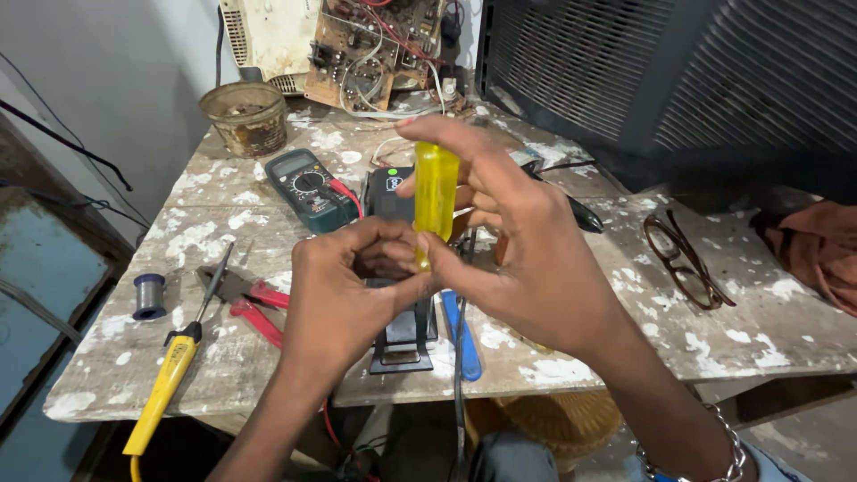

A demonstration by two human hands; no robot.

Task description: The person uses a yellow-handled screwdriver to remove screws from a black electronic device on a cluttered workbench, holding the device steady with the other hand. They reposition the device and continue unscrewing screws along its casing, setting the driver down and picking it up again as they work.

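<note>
Your right hand (527,259) grips the yellow screwdriver handle (436,201) and holds it upright over the black box (397,268). Your left hand (353,286) is curled tight around the low end of the tool, just above the box; you cannot see the tip.

The tip could slip and poke your left fingers, because they sit right where it points. The box could slide too, since no hand holds it down. The blue tool (462,335) lies right of the box at the table (223,223) edge, so a bump could knock it off.

Count them: 1 screwdriver, 1 box, 1 meter (310,186) behind the box, 1 red pliers (254,308) left of it, 1 yellow soldering iron (170,375) further left, 1 wire spool (149,295), 1 glasses (683,259) right of it.
</note>
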